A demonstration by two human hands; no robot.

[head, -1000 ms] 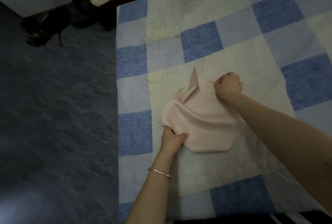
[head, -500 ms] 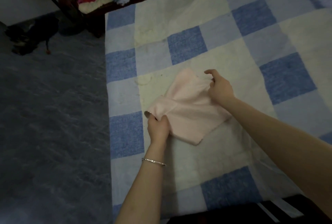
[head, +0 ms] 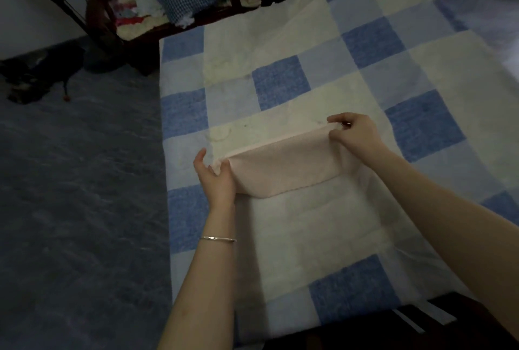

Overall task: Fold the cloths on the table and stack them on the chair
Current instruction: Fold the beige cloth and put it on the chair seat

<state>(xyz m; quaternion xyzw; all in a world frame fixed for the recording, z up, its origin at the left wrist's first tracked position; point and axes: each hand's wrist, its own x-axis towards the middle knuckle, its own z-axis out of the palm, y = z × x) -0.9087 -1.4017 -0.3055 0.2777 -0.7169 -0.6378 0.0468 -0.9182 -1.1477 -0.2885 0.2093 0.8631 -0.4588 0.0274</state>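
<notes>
- The pink cloth (head: 280, 167) is stretched between the hands, with its lower edge laid on the checked bench (head: 309, 237) beneath them.
- Its left corner is pinched by the left hand (head: 216, 178) and its right corner by the right hand (head: 356, 136), the two held well apart.
- A chair (head: 98, 13) heaped with cloths is seen far beyond the left hand.

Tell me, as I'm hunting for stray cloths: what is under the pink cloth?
Only the checked table cover shows around the pink cloth, pinched at its top corners by the left hand and right hand. Whatever lies beneath is covered.
</notes>
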